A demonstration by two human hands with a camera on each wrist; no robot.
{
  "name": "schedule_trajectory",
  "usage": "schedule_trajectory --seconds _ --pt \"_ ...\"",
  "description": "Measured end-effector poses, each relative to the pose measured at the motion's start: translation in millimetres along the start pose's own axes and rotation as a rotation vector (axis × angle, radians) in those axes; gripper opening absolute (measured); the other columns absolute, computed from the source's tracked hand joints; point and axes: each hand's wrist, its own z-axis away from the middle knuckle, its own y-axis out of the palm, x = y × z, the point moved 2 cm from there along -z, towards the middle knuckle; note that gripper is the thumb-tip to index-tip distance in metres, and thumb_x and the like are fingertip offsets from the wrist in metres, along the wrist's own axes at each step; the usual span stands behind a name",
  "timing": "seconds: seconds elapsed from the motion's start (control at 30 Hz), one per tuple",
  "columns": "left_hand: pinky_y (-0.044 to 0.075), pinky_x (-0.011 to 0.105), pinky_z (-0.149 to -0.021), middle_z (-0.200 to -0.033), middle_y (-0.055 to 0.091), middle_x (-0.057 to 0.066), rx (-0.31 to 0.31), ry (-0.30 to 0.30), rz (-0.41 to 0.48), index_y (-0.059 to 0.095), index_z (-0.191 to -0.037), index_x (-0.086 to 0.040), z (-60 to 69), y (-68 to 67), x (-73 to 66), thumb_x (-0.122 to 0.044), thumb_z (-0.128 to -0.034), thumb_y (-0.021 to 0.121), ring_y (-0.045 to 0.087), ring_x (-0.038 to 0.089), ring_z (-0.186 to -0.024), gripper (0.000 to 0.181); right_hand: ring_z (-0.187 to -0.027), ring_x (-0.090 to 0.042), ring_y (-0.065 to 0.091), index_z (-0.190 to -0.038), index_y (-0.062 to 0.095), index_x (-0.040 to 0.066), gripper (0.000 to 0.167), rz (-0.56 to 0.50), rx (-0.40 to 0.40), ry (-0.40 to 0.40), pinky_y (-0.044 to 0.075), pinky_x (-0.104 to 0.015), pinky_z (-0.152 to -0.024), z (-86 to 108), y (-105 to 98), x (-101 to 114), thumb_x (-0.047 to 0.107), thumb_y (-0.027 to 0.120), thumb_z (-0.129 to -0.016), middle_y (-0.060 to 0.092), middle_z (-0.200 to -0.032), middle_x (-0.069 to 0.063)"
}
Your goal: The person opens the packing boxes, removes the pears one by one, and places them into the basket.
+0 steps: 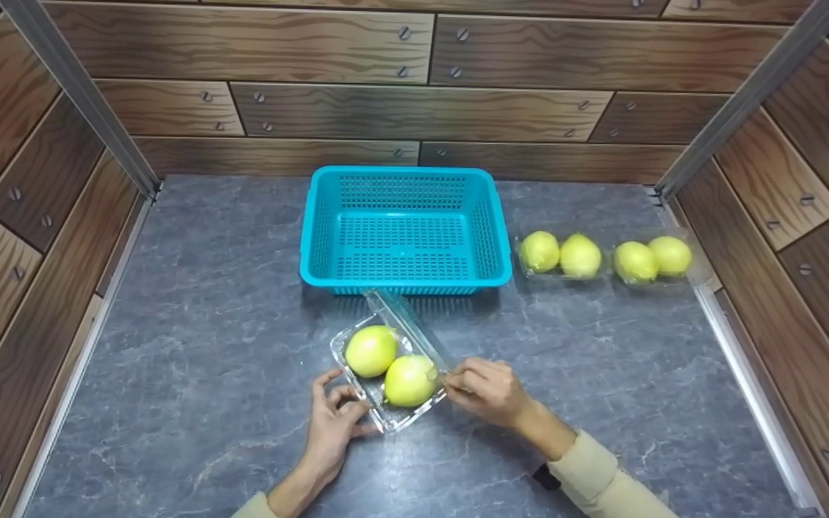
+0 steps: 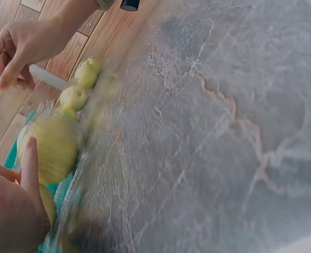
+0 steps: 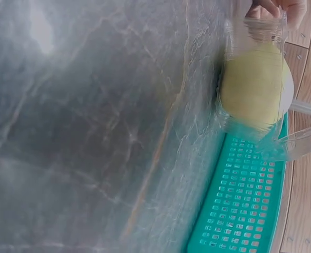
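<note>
A clear plastic clamshell container (image 1: pixel 394 424) stands in front of the basket with its lid (image 1: pixel 414 324) raised on the right side. Two yellow-green, pear-like fruits (image 1: pixel 371 351) lie in its base. My left hand (image 1: pixel 332 424) holds the container's near left edge, its fingers spread along the side. At the right corner, my right hand (image 1: pixel 490 392) pinches the lid's edge between thumb and curled fingers. The right wrist view shows the container's clear wall with a fruit (image 3: pixel 253 87) behind it. In the left wrist view, one finger (image 2: pixel 31 163) of my left hand lies straight against the container.
A turquoise plastic basket (image 1: pixel 306 237) with nothing in it stands behind the container. To its right are two more clear containers, one with two fruits (image 1: pixel 580 256), the other also with two fruits (image 1: pixel 635 262). Wood-patterned walls (image 1: pixel 335 43) enclose the grey marbled tabletop (image 1: pixel 206 345).
</note>
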Motion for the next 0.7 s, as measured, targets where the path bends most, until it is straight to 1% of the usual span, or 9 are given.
schedule_trajectory --seconds 0.17,0.33,0.43,0.57,0.7 --pt "0.07 0.037 -0.075 -0.106 0.055 0.002 -0.045 -0.028 -0.048 0.025 -0.149 -0.004 -2.4 -7.5 -5.5 0.004 -0.0938 0.065 0.066 0.01 -0.083 0.069 -0.059 -0.017 0.068 -0.076 0.068 0.002 0.023 -0.033 -0.043 0.061 0.064 -0.018 -0.063 4.7 -2 -1 0.006 0.07 -0.098 0.07 -0.07 -0.008" --pt "0.071 0.04 -0.076 -0.11 0.057 0.006 -0.085 -0.012 -0.093 0.035 -0.147 0.001 -10.4 -19.3 -14.3 -0.002 -0.0936 0.07 0.068 0.017 -0.084 0.064 -0.059 -0.019 0.069 -0.079 0.071 -0.001 0.019 -0.082 -0.082 0.141 0.064 -0.018 -0.063 9.3 -3 -2 0.007 0.074 -0.096 0.071 -0.071 -0.01" --pt "0.07 0.04 -0.075 -0.11 0.058 0.006 -0.097 -0.001 -0.115 0.039 -0.146 0.003 -17.2 -25.7 -21.7 -0.004 -0.0941 0.071 0.068 0.018 -0.083 0.062 -0.06 -0.02 0.07 -0.08 0.071 -0.002 0.016 -0.13 -0.11 0.189 0.064 -0.018 -0.063 12.0 -4 -3 0.004 0.077 -0.093 0.071 -0.072 -0.013" --pt "0.07 0.038 -0.071 -0.108 0.06 0.005 -0.108 0.004 -0.16 0.044 -0.144 0.004 -29.1 -32.2 -35.4 -0.006 -0.0953 0.073 0.067 0.017 -0.082 0.057 -0.061 -0.022 0.07 -0.08 0.071 -0.004 0.012 -0.186 -0.149 0.247 0.065 -0.018 -0.065 15.6 -5 -3 -0.003 0.081 -0.086 0.071 -0.073 -0.015" --pt "0.069 0.034 -0.067 -0.109 0.061 0.006 -0.108 0.004 -0.239 0.051 -0.141 0.002 -43.4 -37.1 -50.5 -0.009 -0.0957 0.074 0.066 0.017 -0.085 0.052 -0.063 -0.023 0.069 -0.081 0.071 -0.005 0.012 -0.21 -0.177 0.298 0.065 -0.018 -0.065 18.6 -6 -1 -0.008 0.083 -0.081 0.07 -0.075 -0.016"
